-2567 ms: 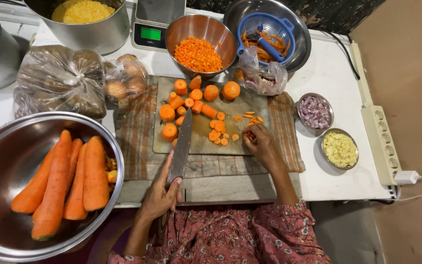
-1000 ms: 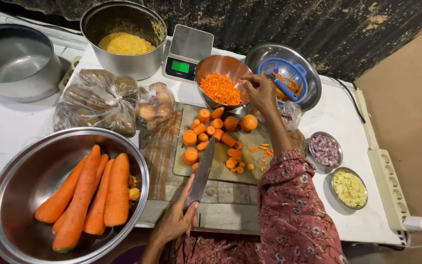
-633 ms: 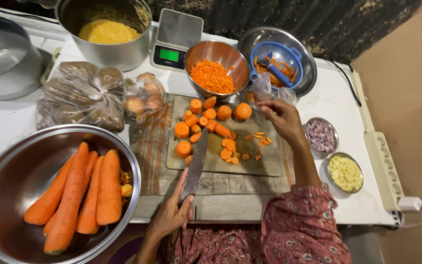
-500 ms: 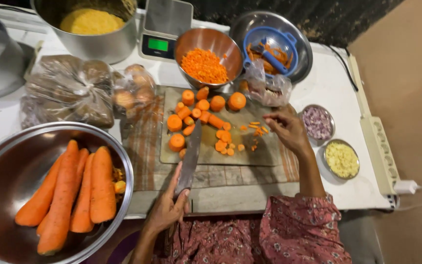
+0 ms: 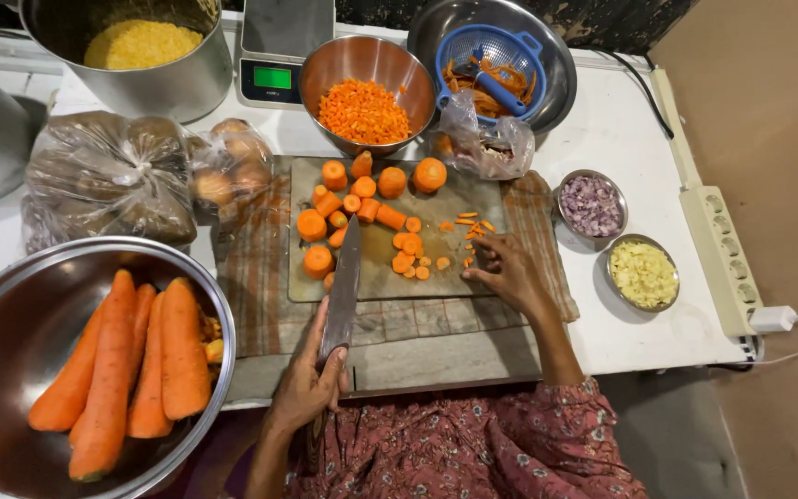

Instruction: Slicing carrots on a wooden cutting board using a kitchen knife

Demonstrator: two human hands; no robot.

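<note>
Left hand [image 5: 305, 388] grips a steel knife [image 5: 344, 282]; right hand [image 5: 507, 273], fingers loosely curled, touches slim carrot slivers [image 5: 469, 226]

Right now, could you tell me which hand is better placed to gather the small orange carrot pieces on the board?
Right hand: its fingertips rest beside the small carrot pieces; the left hand holds the long steel knife.
</note>
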